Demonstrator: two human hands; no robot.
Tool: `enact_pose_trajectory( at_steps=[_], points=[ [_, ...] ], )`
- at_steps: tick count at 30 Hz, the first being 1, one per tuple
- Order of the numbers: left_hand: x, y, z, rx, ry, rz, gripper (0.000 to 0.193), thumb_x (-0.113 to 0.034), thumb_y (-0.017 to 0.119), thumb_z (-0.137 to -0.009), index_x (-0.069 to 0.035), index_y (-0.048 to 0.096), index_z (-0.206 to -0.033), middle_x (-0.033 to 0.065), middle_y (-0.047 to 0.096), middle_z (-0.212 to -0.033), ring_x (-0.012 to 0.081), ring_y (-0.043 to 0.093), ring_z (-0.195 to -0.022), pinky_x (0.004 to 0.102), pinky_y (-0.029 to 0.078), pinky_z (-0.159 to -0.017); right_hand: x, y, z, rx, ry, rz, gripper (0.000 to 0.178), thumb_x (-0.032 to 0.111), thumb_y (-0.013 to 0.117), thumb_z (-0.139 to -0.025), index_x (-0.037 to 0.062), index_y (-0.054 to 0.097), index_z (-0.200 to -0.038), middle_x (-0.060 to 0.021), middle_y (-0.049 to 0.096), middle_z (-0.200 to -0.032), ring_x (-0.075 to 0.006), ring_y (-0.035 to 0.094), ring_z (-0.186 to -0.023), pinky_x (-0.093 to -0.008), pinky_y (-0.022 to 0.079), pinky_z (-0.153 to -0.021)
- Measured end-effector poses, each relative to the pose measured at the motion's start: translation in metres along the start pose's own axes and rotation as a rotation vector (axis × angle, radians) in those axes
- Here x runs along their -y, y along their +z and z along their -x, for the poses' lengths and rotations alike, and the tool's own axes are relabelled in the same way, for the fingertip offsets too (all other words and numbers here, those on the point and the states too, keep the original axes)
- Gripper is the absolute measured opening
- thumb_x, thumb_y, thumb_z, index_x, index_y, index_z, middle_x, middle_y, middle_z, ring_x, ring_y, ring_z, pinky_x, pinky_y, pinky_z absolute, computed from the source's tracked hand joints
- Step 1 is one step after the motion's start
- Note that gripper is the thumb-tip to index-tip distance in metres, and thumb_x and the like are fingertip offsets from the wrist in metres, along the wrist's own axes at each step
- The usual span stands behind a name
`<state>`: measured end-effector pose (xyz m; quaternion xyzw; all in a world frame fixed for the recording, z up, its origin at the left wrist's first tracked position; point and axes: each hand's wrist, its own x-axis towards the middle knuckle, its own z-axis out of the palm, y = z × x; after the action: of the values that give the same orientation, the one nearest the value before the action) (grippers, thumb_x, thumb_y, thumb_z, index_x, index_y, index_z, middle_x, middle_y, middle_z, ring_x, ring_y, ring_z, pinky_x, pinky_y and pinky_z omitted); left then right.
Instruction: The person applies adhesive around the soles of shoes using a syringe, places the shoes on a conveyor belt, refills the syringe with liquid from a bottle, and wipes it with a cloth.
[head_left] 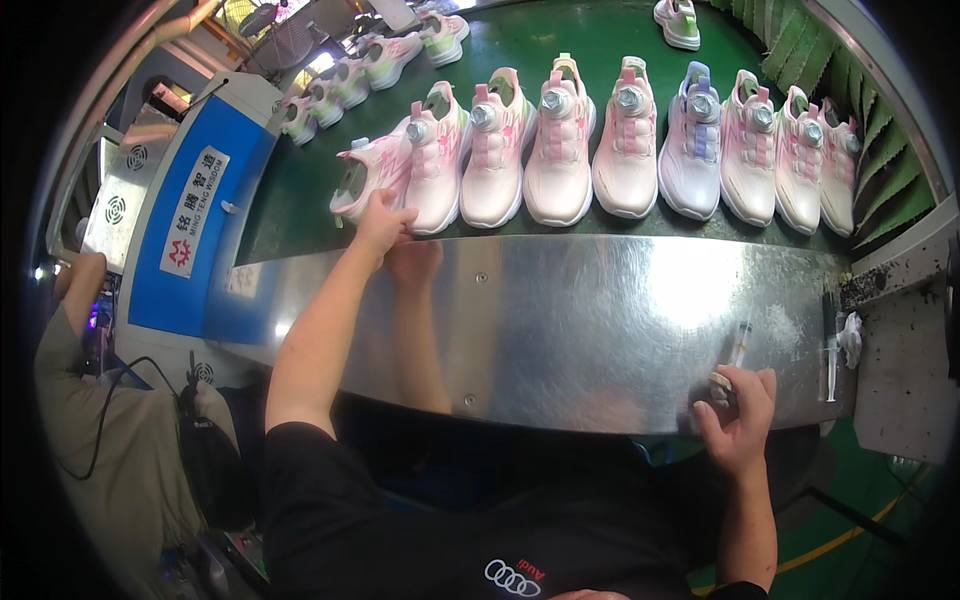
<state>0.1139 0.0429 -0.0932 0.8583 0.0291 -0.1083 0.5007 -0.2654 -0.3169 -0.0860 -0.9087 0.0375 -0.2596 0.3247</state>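
Observation:
My left hand point(382, 226) is closed on the leftmost pink-and-white sneaker point(388, 160), which leans on its side with its opening facing left. Beside it stands an upright pink sneaker point(434, 185), close to my fingers. My right hand point(740, 415) is over the metal ledge, its thumb and fingers curled round a small beige-and-dark object point(722, 388) whose kind I cannot make out. Just beyond those fingers is a slim clear tube point(741, 343). Several more sneakers line the far edge of the ledge, including a lilac-and-white one point(691, 150).
A shiny metal ledge point(560, 330) lies between me and the green belt point(540, 38). More sneakers point(350, 82) stand at the far left; one sneaker point(679, 24) is at the back. Green strip curtains point(880, 140) hang at right. A person's arm point(80, 295) shows at left.

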Motion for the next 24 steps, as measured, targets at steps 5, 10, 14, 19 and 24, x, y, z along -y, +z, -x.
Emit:
enact_pose_trajectory(
  at_steps=[5, 10, 14, 19, 24],
  points=[
    [0.004, -0.007, 0.002, 0.058, 0.06, -0.065, 0.054, -0.016, 0.067, -0.076, -0.001, 0.043, -0.121, 0.0092, 0.058, -0.088, 0.015, 0.058, -0.071, 0.0252, 0.047, -0.057, 0.001, -0.004, 0.003, 0.002, 0.024, -0.03, 0.038, 0.018, 0.072, -0.065, 0.0022, 0.06, -0.097, -0.0087, 0.06, -0.084, -0.0258, 0.046, -0.071, -0.0333, 0.039, -0.068],
    [-0.006, -0.024, 0.033, 0.008, 0.227, 0.225, 0.027, -0.019, 0.061, -0.086, -0.002, 0.053, -0.106, 0.0052, 0.059, -0.091, 0.0127, 0.058, -0.084, 0.025, 0.047, -0.072, 0.002, -0.021, 0.019, -0.001, 0.189, -0.18, 0.041, 0.019, 0.072, -0.068, 0.0004, 0.059, -0.102, -0.0089, 0.059, -0.089, -0.0208, 0.048, -0.073, -0.0299, 0.04, -0.069],
    [-0.031, -0.021, 0.102, 0.24, 0.348, 0.338, 0.019, -0.015, 0.05, -0.093, 0.001, 0.059, -0.091, 0.0105, 0.061, -0.091, 0.0169, 0.059, -0.085, 0.0283, 0.046, -0.077, 0.001, -0.032, 0.032, 0.015, 0.545, -0.941, 0.049, 0.016, 0.067, -0.079, -0.0021, 0.048, -0.121, -0.0069, 0.058, -0.101, -0.0136, 0.056, -0.093, -0.0279, 0.045, -0.086],
    [-0.083, 0.076, 0.198, 0.647, 0.528, 0.327, 0.021, -0.008, 0.046, -0.092, 0.007, 0.06, -0.097, 0.0165, 0.059, -0.094, 0.0203, 0.059, -0.082, 0.0299, 0.048, -0.074, 0.019, -0.044, 0.042, 0.125, 0.355, -1.093, 0.047, 0.01, 0.065, -0.077, -0.0046, 0.05, -0.119, -0.0137, 0.061, -0.108, -0.0159, 0.058, -0.097, -0.0282, 0.044, -0.087],
    [-0.105, 0.186, 0.238, 1.061, 0.361, 0.503, 0.032, -0.015, 0.046, -0.096, 0.007, 0.052, -0.119, 0.0149, 0.059, -0.112, 0.0206, 0.059, -0.096, 0.0334, 0.048, -0.085, 0.029, -0.052, 0.043, 0.161, 0.166, -1.174, 0.034, 0.006, 0.067, -0.076, 0.0008, 0.057, -0.108, -0.0164, 0.06, -0.107, -0.0172, 0.062, -0.086, -0.0288, 0.049, -0.077]
  ],
)
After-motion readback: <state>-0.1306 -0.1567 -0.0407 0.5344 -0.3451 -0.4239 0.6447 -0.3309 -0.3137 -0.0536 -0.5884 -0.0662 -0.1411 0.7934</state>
